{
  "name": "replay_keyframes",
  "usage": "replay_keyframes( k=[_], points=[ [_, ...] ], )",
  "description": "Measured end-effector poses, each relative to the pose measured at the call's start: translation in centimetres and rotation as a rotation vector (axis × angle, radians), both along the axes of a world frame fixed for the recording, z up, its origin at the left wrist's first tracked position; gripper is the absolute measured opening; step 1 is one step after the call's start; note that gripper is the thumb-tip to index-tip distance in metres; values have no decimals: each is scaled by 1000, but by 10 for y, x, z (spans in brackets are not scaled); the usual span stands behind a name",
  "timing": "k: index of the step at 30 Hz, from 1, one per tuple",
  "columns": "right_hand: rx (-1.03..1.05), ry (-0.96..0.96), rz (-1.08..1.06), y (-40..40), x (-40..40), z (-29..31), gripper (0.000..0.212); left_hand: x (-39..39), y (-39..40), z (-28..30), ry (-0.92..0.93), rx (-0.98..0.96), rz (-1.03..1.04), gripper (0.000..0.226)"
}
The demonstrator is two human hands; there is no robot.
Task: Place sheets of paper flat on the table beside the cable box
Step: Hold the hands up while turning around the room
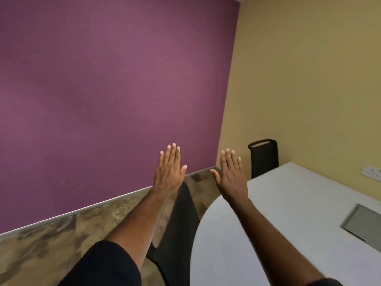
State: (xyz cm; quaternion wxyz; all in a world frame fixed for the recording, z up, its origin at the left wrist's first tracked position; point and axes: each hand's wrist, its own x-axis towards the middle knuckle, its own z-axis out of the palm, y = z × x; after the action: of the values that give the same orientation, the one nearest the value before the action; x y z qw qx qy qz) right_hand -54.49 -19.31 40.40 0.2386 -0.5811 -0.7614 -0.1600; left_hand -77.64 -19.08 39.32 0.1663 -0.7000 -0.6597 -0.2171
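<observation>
Both of my arms are stretched out ahead at chest height. My left hand (170, 169) is flat, fingers together and thumb out, and holds nothing. My right hand (232, 174) is held the same way beside it, also with nothing in it. The white table (288, 213) lies to the right, below my right arm. A grey flush lid of the cable box (363, 222) is set into the tabletop at the right edge of the view. No sheet of paper is in view.
A black chair (263, 156) stands at the table's far end against the yellow wall. Another black chair (179, 223) sits below my left arm, by the table's rounded end. A wall socket (372, 173) is on the right. The purple wall fills the left.
</observation>
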Motion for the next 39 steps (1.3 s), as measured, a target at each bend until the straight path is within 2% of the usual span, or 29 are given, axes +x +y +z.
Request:
replay_keyframes(
  k=[7,14,20,29,33,39],
  points=[
    [38,-29,118,43,-137,23,80,-130,20,31,18,64,26,72],
    [57,-11,87,108,-266,40,80,-261,78,55,37,108,-56,71],
    [55,5,41,154,-321,48,79,-318,131,71,33,138,-115,70],
    [81,-1,-41,276,-347,47,80,-336,268,71,42,139,-196,70],
    [80,-31,-97,348,-334,37,79,-323,354,68,71,142,-238,70],
    [64,-36,-223,462,-287,46,78,-275,490,75,21,136,-387,69]
  ],
)
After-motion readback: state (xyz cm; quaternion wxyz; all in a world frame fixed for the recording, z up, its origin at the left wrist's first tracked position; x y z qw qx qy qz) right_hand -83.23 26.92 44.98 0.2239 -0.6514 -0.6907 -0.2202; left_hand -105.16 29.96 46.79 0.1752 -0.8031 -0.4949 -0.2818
